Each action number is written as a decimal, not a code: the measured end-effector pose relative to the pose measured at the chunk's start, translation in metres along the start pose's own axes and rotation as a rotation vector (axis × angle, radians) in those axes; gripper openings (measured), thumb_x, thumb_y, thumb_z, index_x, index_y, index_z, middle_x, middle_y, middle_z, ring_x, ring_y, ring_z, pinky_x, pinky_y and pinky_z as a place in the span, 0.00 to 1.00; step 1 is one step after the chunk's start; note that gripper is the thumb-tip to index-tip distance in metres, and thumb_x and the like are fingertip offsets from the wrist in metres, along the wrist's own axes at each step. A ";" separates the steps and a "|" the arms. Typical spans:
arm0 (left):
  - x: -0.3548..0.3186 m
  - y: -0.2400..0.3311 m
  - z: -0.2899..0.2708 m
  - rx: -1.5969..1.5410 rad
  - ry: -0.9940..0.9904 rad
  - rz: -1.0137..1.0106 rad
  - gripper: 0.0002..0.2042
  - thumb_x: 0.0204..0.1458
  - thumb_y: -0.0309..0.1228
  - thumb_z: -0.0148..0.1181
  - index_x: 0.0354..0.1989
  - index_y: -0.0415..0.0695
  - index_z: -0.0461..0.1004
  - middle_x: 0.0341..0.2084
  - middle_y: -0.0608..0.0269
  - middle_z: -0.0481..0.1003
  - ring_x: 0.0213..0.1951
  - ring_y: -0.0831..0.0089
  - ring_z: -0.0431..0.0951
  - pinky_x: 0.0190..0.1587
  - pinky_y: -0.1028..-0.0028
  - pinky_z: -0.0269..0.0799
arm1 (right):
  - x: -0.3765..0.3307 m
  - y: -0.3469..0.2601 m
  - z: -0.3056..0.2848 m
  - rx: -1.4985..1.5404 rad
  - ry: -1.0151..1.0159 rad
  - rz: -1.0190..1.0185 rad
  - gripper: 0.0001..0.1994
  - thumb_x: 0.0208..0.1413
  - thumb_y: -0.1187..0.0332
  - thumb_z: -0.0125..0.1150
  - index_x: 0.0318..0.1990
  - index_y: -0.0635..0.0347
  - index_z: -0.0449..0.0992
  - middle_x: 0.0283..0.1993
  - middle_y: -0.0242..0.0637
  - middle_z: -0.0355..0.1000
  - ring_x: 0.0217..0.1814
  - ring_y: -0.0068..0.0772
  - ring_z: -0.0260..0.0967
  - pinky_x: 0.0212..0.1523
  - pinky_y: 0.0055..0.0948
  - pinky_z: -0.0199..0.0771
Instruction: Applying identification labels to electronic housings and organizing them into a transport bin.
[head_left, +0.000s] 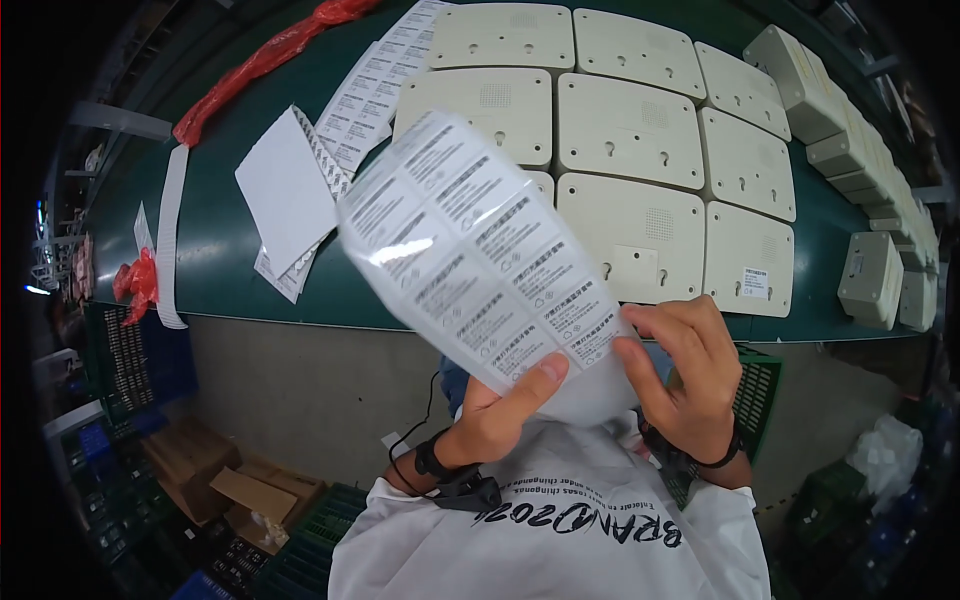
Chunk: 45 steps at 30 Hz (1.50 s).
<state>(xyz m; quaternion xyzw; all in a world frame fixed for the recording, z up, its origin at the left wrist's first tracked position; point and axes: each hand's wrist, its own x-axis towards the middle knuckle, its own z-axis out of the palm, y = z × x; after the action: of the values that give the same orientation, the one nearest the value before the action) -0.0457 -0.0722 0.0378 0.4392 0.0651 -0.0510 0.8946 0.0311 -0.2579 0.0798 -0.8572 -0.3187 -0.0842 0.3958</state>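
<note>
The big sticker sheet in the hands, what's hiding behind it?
Behind the sticker sheet lie cream plastic panels on the green belt. It covers part of two panels, so their lower corners cannot be seen. The left hand and right hand hold its bottom edge.

Nine flat cream panels (pixel 628 128) are counted on the green belt (pixel 215 250), one label sheet (pixel 480 250) is held up, and two red bags (pixel 265 55) are seen.
</note>
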 end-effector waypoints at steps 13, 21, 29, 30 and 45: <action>0.006 0.011 -0.008 -0.045 0.021 -0.177 0.17 0.63 0.28 0.52 0.59 0.36 0.69 0.51 0.59 0.75 0.52 0.73 0.74 0.55 0.73 0.69 | -0.001 -0.003 0.015 -0.052 0.034 -0.089 0.15 0.42 0.83 0.70 0.41 0.65 0.78 0.33 0.38 0.75 0.31 0.36 0.71 0.30 0.28 0.70; 0.007 0.004 -0.013 -0.092 0.041 -0.145 0.17 0.63 0.30 0.52 0.58 0.36 0.69 0.50 0.59 0.75 0.51 0.72 0.75 0.53 0.73 0.70 | 0.003 -0.001 0.019 -0.079 0.075 -0.123 0.15 0.39 0.83 0.71 0.38 0.65 0.78 0.33 0.38 0.75 0.29 0.36 0.71 0.29 0.29 0.70; 0.014 0.008 -0.014 -0.191 0.061 -0.167 0.19 0.63 0.29 0.53 0.60 0.35 0.66 0.52 0.56 0.74 0.53 0.69 0.74 0.55 0.71 0.70 | 0.006 -0.004 0.009 0.051 -0.024 -0.208 0.15 0.38 0.84 0.72 0.36 0.62 0.78 0.31 0.35 0.74 0.29 0.33 0.69 0.30 0.25 0.67; 0.016 0.012 -0.014 -0.222 0.070 -0.163 0.20 0.62 0.29 0.52 0.61 0.35 0.65 0.53 0.55 0.74 0.54 0.68 0.74 0.56 0.70 0.70 | 0.009 -0.006 -0.003 0.317 -0.135 -0.189 0.16 0.39 0.83 0.72 0.37 0.61 0.77 0.31 0.34 0.74 0.28 0.32 0.68 0.30 0.24 0.66; 0.008 0.009 -0.054 -0.036 0.361 0.199 0.23 0.62 0.30 0.48 0.64 0.33 0.59 0.56 0.50 0.71 0.55 0.62 0.74 0.58 0.62 0.70 | 0.017 0.040 0.013 0.364 0.198 0.619 0.08 0.57 0.75 0.65 0.43 0.65 0.77 0.31 0.26 0.74 0.30 0.11 0.66 0.31 0.13 0.63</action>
<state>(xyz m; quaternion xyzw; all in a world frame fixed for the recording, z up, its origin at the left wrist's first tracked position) -0.0408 -0.0240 0.0103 0.4296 0.1813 0.1182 0.8767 0.0673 -0.2597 0.0523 -0.8163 -0.0143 0.0150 0.5773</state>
